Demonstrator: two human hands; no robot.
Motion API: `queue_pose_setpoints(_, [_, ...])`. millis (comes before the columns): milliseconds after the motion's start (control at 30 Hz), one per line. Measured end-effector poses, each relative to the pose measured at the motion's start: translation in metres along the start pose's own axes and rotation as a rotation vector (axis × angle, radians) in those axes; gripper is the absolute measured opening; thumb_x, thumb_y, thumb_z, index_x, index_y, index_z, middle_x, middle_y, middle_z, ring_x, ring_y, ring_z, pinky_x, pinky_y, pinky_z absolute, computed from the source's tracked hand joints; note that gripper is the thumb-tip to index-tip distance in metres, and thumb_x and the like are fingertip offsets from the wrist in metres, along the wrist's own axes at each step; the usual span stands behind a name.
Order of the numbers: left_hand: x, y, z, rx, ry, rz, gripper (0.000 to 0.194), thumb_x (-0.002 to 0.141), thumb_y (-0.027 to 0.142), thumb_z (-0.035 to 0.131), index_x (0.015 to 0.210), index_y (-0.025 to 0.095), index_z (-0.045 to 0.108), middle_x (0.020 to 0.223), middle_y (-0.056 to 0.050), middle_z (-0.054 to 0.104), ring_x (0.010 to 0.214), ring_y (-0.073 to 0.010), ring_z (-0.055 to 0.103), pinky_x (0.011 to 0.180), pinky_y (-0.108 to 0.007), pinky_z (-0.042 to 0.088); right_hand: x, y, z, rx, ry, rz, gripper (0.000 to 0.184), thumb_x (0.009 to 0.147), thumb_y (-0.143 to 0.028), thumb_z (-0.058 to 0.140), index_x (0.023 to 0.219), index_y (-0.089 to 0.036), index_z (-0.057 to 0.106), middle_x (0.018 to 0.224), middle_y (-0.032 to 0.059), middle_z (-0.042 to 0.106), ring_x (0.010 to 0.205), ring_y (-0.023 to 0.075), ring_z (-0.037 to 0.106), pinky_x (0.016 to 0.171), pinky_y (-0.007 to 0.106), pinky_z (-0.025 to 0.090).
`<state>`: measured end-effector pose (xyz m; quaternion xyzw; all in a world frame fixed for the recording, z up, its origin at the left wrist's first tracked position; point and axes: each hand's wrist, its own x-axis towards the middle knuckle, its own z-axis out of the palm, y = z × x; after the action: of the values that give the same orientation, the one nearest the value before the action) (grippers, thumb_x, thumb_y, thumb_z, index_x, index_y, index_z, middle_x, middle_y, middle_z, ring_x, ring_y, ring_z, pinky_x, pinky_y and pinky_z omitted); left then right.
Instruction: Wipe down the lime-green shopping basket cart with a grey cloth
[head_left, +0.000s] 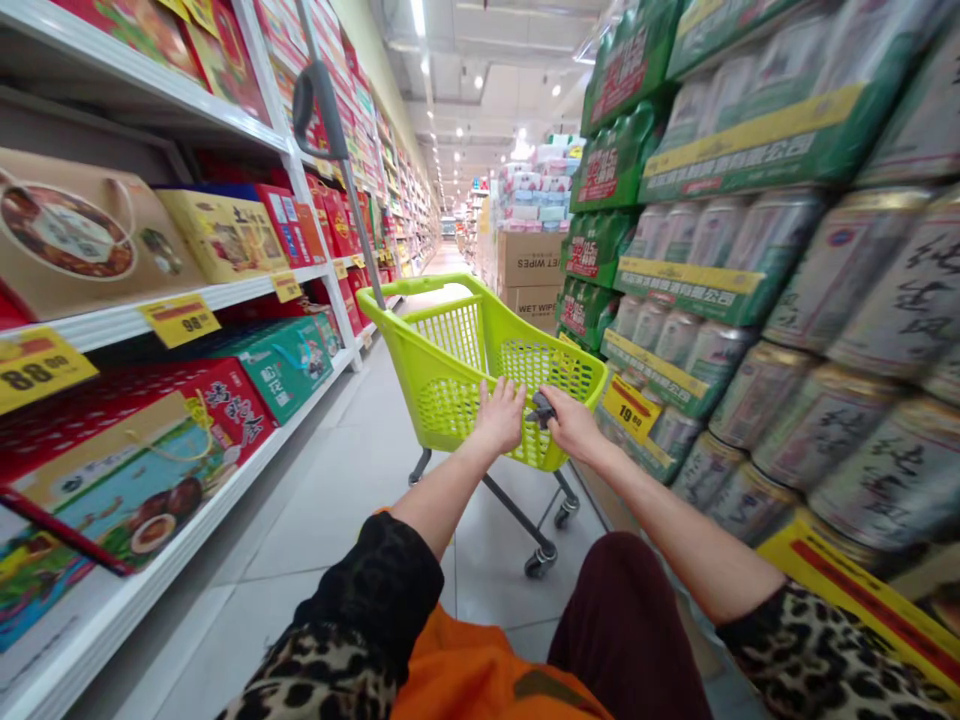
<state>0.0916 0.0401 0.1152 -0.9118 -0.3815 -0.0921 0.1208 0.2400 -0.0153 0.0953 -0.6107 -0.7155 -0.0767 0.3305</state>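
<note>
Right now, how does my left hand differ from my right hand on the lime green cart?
Your left hand is flatter, its fingers spread and pointing up, while your right hand turns inward, toward a small black object. The left hand lies left of that object, the right hand right of it. Both are over the near side of the lime green cart, with bare forearms coming out of leopard-print sleeves.
</note>
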Motion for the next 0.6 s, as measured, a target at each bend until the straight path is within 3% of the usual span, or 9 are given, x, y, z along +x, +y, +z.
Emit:
queue_pose_setpoints(167, [-0.003,-0.025,-0.003,-0.001,0.048,0.015,0.066,0.071,0.012,0.039,0.136,0.013,0.027,0.142,-0.011,0.033,0.133,-0.0233,0.023,0.108,-0.056,0.004,-0.017,0.019,-0.011,-0.051,-0.011,-0.006,0.055,0.066,-0.008,0.04,0.12,-0.009,0.051,0.123,0.0127,0.054,0.117,0.0223,0.047,0.103,0.041,0.035])
queue_pose_setpoints(300, [-0.003,-0.03,0.0,0.003,0.056,-0.038,0.067,0.07,0.011,0.039,0.136,0.01,0.027,0.143,-0.012,0.031,0.134,-0.0256,0.02,0.107,-0.058,0.003,-0.021,0.029,-0.011,-0.097,0.035,0.063,0.057,0.065,-0.008,0.04,0.12,-0.008,0.05,0.123,0.0133,0.053,0.117,0.0233,0.046,0.102,0.041,0.036])
queue_pose_setpoints(400, [-0.003,-0.019,0.0,-0.024,0.051,-0.083,0.066,0.071,0.013,0.039,0.136,0.008,0.027,0.143,-0.013,0.03,0.134,-0.0286,0.018,0.106,-0.06,0.006,-0.009,0.019,-0.002,-0.108,0.084,0.112,0.057,0.064,-0.008,0.04,0.12,-0.008,0.051,0.122,0.0137,0.054,0.114,0.0246,0.048,0.1,0.041,0.038])
queue_pose_setpoints(600, [-0.008,-0.008,-0.006,-0.034,0.056,-0.065,0.061,0.074,0.015,0.035,0.135,0.01,0.03,0.142,-0.012,0.033,0.133,-0.0292,0.021,0.106,-0.06,0.007,0.022,-0.013,0.017,-0.096,0.086,0.023,0.057,0.066,-0.007,0.039,0.122,-0.005,0.048,0.124,0.0162,0.051,0.117,0.024,0.045,0.101,0.039,0.035])
